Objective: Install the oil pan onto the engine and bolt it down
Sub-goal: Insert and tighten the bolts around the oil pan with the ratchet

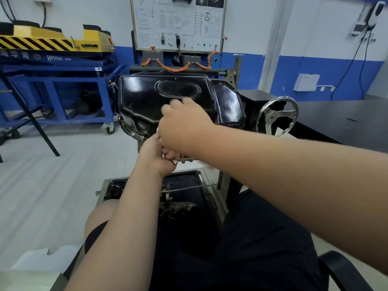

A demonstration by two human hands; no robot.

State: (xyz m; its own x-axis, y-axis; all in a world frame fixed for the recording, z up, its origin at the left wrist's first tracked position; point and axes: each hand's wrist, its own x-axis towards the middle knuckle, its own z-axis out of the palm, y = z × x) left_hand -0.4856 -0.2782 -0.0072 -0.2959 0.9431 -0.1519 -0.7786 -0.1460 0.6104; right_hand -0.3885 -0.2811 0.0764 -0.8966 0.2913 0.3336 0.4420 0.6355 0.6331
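Note:
The black oil pan [147, 97] sits on the engine, which is mounted on a stand in front of me. Its flange with bolt holes [134, 133] shows at the lower left. My left hand [155, 158] is cupped just below the pan's near edge and holds several small silver bolts [173, 161]. My right hand [180, 127] reaches over the left one, its fingertips down at the bolts and partly hidden; I cannot see whether it pinches one. The engine block is mostly hidden behind both hands.
A silver handwheel [277, 116] of the stand is at the right. Below lies a black tray [189, 185] with a chain part and a rod. A blue lift cart [56, 80] stands at the left, a wiring board [178, 24] behind, a black table [346, 120] at the right.

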